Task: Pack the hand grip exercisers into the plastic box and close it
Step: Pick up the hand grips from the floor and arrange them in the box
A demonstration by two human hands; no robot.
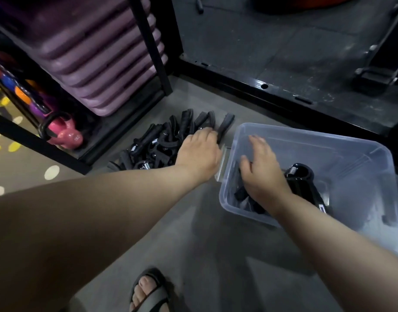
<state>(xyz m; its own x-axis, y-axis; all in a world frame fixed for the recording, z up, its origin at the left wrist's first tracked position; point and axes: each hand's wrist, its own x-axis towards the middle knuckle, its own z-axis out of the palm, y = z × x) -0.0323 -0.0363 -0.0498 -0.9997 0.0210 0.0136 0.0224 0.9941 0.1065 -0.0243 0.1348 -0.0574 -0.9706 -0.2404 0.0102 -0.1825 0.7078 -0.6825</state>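
Note:
A pile of black hand grip exercisers (pixel 158 140) with steel springs lies on the grey floor, left of a clear plastic box (pixel 342 154). My left hand (pixel 199 152) rests on the pile's right side, fingers curled over one exerciser's handle. My right hand (pixel 262 174) is inside the open box, fingers spread, palm down on black exercisers (pixel 245 194) at the box's near-left corner. Another exerciser (pixel 300 174) lies in the box just right of that hand. The box's lid is not in view.
A black metal rack (pixel 153 41) with stacked purple step boards (pixel 98 55) stands behind the pile. A pink kettlebell (pixel 65 135) sits on its lower shelf. A black frame rail (pixel 272 91) runs behind the box. My sandalled foot (pixel 149 291) is at the bottom.

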